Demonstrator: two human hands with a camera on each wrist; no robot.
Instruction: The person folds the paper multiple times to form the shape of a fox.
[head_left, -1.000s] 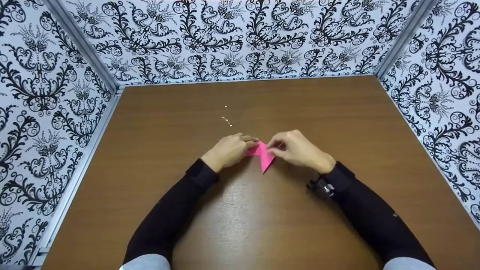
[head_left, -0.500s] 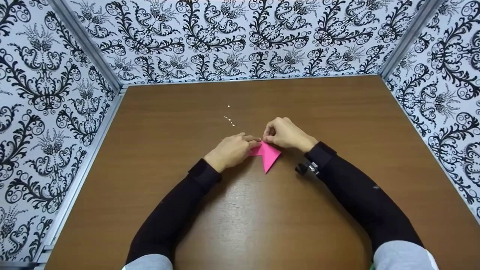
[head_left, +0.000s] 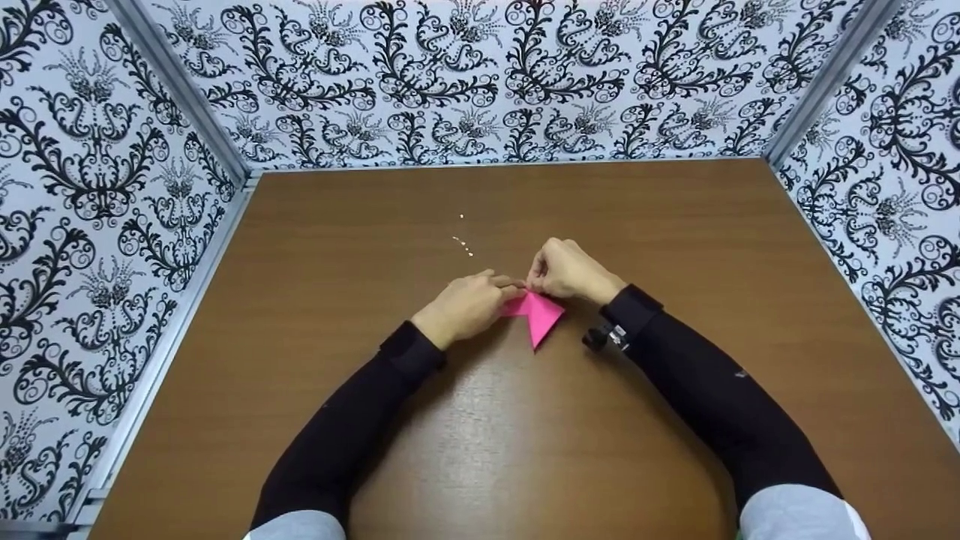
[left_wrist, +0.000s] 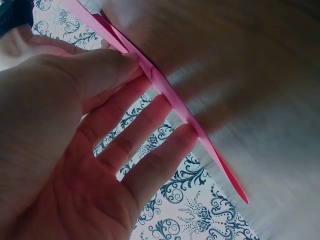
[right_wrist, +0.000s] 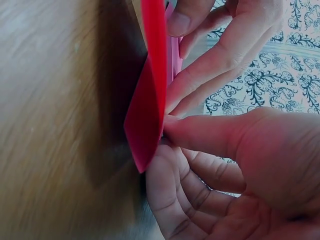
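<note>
- Wooden tabletop (head_left: 585, 450), head view: partly folded pink paper (head_left: 542, 319), touched by left hand (head_left: 471, 306) and right hand (head_left: 566, 270).
- Left wrist: straight fingers (left_wrist: 157, 160) press it.
- Right wrist: finger and thumb pinch its edge; creasing probably remains.

Moderate, fairly even light filled the head view, and a broad pale glare lay on the brown wood-grain counter (head_left: 637, 450), nearer the camera than the folded pink paper (head_left: 543, 320). Beyond the paper, the white wall with black scrollwork (head_left: 465, 82) looked clear. The left wrist view was dimmer: beside the paper, the counter was blurred and crossed by soft dark bands. In the right wrist view, shadow darkened the blurred counter alongside the paper, whose upper flap glowed saturated red.
</note>
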